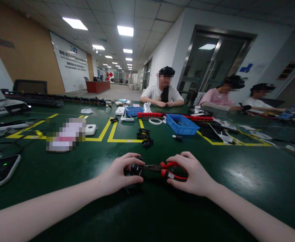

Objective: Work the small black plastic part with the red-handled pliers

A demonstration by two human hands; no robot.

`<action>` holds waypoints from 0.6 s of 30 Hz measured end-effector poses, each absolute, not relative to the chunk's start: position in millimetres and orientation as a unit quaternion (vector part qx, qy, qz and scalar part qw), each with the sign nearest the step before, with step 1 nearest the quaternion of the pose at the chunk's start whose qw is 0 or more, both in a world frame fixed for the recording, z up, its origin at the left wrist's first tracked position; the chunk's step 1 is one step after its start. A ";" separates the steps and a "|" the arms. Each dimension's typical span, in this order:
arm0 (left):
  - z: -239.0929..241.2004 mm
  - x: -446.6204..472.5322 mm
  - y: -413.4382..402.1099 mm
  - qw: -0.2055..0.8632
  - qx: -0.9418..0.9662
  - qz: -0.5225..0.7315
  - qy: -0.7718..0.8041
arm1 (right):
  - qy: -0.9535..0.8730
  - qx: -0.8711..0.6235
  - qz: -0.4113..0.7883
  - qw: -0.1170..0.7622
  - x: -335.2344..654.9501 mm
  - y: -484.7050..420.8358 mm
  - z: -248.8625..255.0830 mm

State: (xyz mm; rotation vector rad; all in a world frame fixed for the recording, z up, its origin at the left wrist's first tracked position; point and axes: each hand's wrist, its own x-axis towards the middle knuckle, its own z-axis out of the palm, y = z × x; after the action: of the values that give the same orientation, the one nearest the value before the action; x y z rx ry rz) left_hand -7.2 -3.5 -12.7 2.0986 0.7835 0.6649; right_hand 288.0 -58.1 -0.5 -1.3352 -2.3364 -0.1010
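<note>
My left hand (pixel 119 171) is closed around a small black part (pixel 136 169), its fingers above and thumb below. In my right hand (pixel 191 173) is a pair of long-nose pliers (pixel 166 169) with red and black handles. The pliers' jaws point left and their tips meet the black part; whether they grip it I cannot tell. Just beyond my hands, several small black parts (pixel 145 137) lie in a loose group on the green table (pixel 213 208). What exactly the held black part is does not show.
A blue bin (pixel 182 125) stands beyond my right hand, with a dark cylinder (pixel 177 137) before it. Pixelated phone-like item (pixel 66 134), white device (pixel 90 129) and dark-screened device (pixel 1 171) lie left. Yellow tape (pixel 127 140) marks the table. Several people sit across from me.
</note>
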 end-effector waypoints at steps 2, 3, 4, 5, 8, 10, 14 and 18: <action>-12.1 -7.0 -3.8 0.396 0.824 0.261 0.309 | -0.848 -0.476 -0.045 0.227 287.7 -57.9 0.4; -11.7 -7.0 -4.0 0.398 0.823 0.260 0.310 | -0.850 -0.472 -0.049 0.229 287.6 -57.9 0.8; -11.4 -7.0 -4.1 0.400 0.822 0.258 0.312 | -0.851 -0.468 -0.052 0.232 287.4 -58.0 1.3; -11.1 -7.0 -4.2 0.402 0.821 0.256 0.315 | -0.853 -0.464 -0.056 0.234 287.3 -58.1 1.6; -10.7 -7.2 -4.0 0.405 0.818 0.252 0.322 | -0.856 -0.455 -0.068 0.235 287.3 -58.1 1.9; -11.0 -7.3 -3.7 0.405 0.818 0.252 0.320 | -0.857 -0.452 -0.074 0.235 287.6 -57.7 1.5; -12.8 -6.7 -3.5 0.402 0.818 0.256 0.320 | -0.860 -0.443 -0.085 0.238 288.9 -56.4 0.0; -14.0 -5.1 -3.2 0.402 0.815 0.263 0.323 | -0.866 -0.427 -0.103 0.239 291.0 -55.4 -1.0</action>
State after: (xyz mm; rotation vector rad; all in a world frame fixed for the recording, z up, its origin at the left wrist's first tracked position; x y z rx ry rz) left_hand -5.1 -3.2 -14.0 2.0609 0.8172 0.6646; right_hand 291.0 -55.4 -1.0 -1.1707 -2.3710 -0.2825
